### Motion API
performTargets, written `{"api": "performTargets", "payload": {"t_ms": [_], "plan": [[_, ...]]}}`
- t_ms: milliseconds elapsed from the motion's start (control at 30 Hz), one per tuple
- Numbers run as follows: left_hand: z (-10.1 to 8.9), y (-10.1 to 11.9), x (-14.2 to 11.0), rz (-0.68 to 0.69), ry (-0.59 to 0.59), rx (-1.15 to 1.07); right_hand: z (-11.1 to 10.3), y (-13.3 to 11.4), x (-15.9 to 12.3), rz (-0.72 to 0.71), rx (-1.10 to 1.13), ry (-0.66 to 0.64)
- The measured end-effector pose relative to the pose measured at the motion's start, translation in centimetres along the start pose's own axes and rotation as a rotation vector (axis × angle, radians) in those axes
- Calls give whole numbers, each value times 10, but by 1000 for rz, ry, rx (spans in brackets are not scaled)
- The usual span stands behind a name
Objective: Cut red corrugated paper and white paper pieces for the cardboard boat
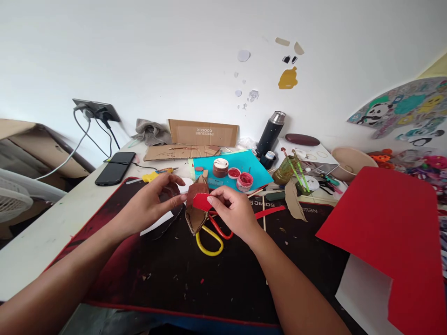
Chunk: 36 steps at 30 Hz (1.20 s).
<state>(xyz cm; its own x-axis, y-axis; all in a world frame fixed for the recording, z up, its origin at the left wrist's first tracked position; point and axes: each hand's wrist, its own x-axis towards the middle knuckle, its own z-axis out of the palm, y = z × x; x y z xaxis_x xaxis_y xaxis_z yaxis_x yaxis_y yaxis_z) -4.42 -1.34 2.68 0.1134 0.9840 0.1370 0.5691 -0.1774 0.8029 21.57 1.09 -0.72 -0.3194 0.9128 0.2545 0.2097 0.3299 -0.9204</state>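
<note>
My right hand (233,209) pinches a small red paper piece (200,202) between thumb and fingers, holding it over a brown folded cardboard piece (195,219) with a pointed, boat-like shape. To the left, my left hand (159,200) has its fingers curved and spread, with nothing between them. Its thumb tip is close to the cardboard's left edge; whether they touch I cannot tell. Scissors with one yellow and one red handle (210,253) lie partly under the cardboard, their blades hidden. A red paper strip (270,212) lies right of my right hand.
Paint pots (245,181) stand on a turquoise sheet (254,167) behind the hands. A black flask (270,132) and a jar with brushes (284,171) are farther back. A phone (115,168) lies left. Large red paper (384,218) occupies the right side of the black mat (157,279).
</note>
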Motion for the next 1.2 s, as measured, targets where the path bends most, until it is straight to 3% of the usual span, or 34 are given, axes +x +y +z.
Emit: {"api": "performTargets", "payload": {"t_ms": [233,533,933,1200], "plan": [[7,-5,-16,63,-143,-5,7,1,-5,-111,-206,-73],[26,-4,-14,141,-132,-39,10,4,-6,-128,-334,-81],[37,-10,-13,183,-19,6,9,1,-4,13,-239,-121],[38,-12,-13,155,-15,-38,5,5,-2,135,-20,-167]]}}
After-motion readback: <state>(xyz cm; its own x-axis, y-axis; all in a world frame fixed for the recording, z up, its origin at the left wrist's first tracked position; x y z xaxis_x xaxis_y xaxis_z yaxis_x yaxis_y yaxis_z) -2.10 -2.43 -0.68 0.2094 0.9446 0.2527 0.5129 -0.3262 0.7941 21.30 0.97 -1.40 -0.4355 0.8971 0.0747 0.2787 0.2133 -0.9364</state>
